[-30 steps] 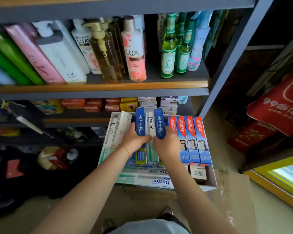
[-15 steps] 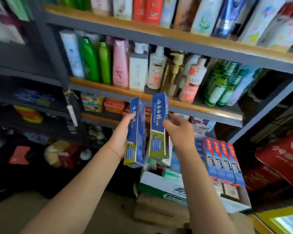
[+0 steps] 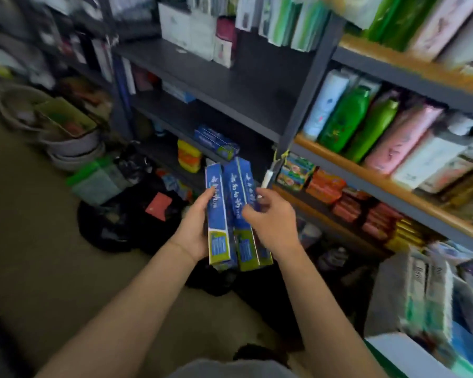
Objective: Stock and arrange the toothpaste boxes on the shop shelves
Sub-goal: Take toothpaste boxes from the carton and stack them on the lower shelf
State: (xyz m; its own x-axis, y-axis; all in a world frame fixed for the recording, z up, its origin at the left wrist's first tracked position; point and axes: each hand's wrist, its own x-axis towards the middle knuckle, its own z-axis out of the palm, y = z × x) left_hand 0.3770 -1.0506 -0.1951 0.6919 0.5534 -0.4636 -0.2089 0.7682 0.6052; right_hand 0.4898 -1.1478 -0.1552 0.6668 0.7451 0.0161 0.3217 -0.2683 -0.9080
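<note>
Two hands, two blue boxes

The left hand point(image 3: 195, 236) fingers hold one blue toothpaste box point(image 3: 218, 214); the right hand point(image 3: 272, 225) fingers hold another point(image 3: 242, 205), side by side, in front of the dark shelf point(image 3: 230, 85). The boxes could bump together and slip down onto the floor point(image 3: 38, 255).

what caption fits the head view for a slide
Both hands, left and right, hold blue toothpaste boxes upright before a dark shelf.

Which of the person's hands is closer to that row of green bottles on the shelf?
Right. The right hand holds a blue toothpaste box lower left of the green bottles; the left hand, holding another box, is farther left of them.
</note>
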